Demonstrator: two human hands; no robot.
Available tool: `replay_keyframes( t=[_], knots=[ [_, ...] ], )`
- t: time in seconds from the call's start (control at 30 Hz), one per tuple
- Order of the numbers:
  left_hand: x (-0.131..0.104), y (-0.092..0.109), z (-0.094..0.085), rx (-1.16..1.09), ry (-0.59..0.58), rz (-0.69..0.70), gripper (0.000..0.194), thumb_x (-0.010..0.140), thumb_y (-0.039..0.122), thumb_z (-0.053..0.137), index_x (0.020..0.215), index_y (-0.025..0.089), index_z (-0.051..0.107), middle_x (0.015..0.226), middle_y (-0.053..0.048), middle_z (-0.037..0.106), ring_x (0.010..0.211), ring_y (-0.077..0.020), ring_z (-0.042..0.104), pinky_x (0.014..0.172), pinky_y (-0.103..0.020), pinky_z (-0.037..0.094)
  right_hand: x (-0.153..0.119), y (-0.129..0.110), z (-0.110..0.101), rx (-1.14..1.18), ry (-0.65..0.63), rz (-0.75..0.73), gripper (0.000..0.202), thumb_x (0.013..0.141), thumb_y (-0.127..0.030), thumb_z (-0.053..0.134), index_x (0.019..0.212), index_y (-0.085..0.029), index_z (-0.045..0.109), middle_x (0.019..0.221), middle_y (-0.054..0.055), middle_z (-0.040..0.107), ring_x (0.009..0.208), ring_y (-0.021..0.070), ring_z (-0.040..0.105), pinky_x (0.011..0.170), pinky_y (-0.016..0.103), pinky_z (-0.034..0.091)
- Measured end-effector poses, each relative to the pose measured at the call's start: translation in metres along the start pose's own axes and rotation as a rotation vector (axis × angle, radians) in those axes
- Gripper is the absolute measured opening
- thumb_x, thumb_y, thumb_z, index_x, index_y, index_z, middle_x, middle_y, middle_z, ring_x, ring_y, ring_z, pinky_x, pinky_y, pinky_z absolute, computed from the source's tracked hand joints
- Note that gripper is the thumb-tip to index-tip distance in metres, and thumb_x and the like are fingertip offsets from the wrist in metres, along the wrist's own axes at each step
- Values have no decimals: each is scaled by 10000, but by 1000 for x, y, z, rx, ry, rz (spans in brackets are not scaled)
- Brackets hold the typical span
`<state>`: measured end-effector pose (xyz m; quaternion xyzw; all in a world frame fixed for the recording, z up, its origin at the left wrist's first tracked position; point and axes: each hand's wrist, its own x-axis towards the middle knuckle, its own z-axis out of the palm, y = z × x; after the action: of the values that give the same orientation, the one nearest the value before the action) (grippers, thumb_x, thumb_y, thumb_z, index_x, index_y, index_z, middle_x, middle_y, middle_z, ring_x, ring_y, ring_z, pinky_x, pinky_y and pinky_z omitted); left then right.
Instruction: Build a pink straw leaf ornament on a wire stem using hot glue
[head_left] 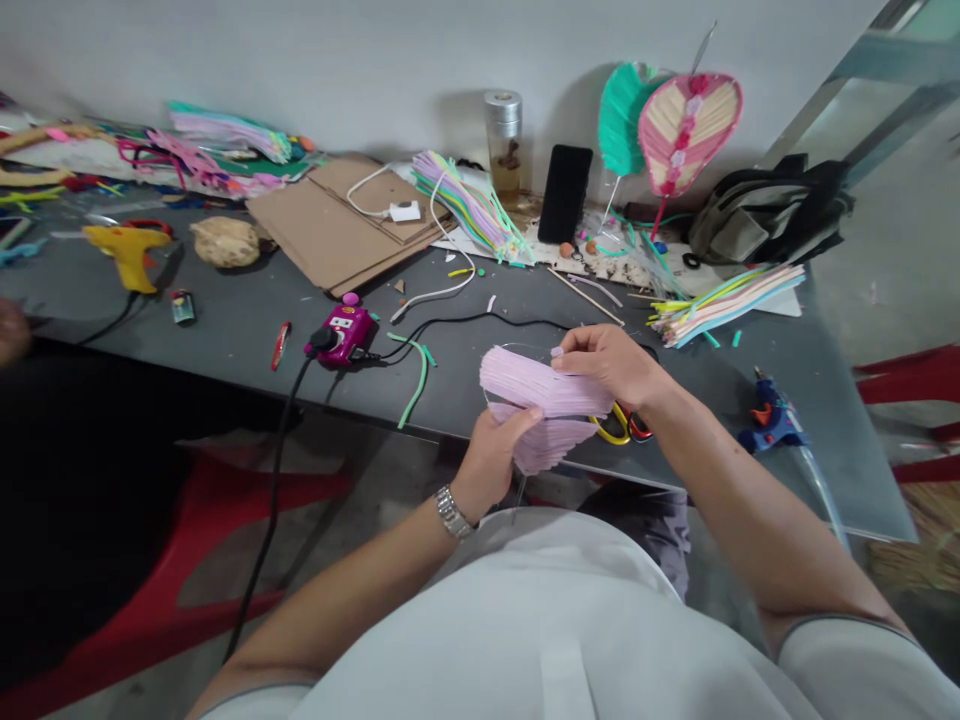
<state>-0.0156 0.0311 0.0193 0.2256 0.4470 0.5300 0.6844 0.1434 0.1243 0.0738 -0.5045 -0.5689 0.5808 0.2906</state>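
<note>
A lilac pipe-cleaner fan [551, 390], made of many fuzzy strands side by side on a thin wire loop, is held over the table's front edge. A gap splits its strands into an upper and a lower part. My left hand [491, 455] grips it from the lower left, thumb lying across the strands. At the upper right, my right hand [607, 360] has its fingers closed at the strands, with a small lilac tip by the fingertips. Scissors [615, 425] with yellow and red handles lie partly hidden beneath the fan and right hand.
On the grey table [480, 360] lie a purple power socket [349, 335] with cables, a blue glue gun [780, 420], a yellow glue gun [127, 250], cardboard [337, 220] and pipe-cleaner bundles [472, 205]. Two finished fans [690, 130] lean by the wall. Another person's hand [11, 330] shows at left.
</note>
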Motion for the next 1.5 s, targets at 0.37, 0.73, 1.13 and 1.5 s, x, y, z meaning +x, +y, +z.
replay_keyframes(
  t=[0.37, 0.73, 1.13, 1.5],
  knots=[
    [-1, -7, 8, -95, 26, 17, 311, 629, 292, 878, 890, 190, 744, 935, -41, 792, 953, -241, 730, 909, -380, 562, 3, 6, -5, -201, 143, -160, 232, 709, -395, 742, 793, -183, 700, 731, 11, 670, 672, 160, 566, 635, 298, 424],
    [4, 19, -43, 537, -49, 57, 354, 796, 397, 746, 1049, 150, 741, 904, -60, 761, 789, -203, 695, 704, -307, 543, -29, 88, 34, -807, 269, -576, 102, 956, -192, 583, 912, -191, 674, 909, 102, 695, 894, 262, 614, 822, 383, 485],
    [33, -1, -71, 1472, 129, 908, 193, 906, 263, 706, 1085, 189, 716, 1167, -122, 663, 1091, -288, 587, 948, -441, 498, -10, 95, 30, -1249, 456, -471, 206, 981, -122, 488, 927, -182, 678, 949, 122, 688, 880, 272, 531, 743, 378, 346],
    [35, -3, -70, 1494, 65, 930, 173, 936, 220, 639, 1094, 184, 700, 1162, -112, 677, 1099, -282, 566, 920, -429, 460, 11, 76, -16, -1426, 561, -427, 198, 934, -100, 508, 817, -192, 639, 838, 117, 639, 816, 262, 493, 692, 368, 275]
  ],
)
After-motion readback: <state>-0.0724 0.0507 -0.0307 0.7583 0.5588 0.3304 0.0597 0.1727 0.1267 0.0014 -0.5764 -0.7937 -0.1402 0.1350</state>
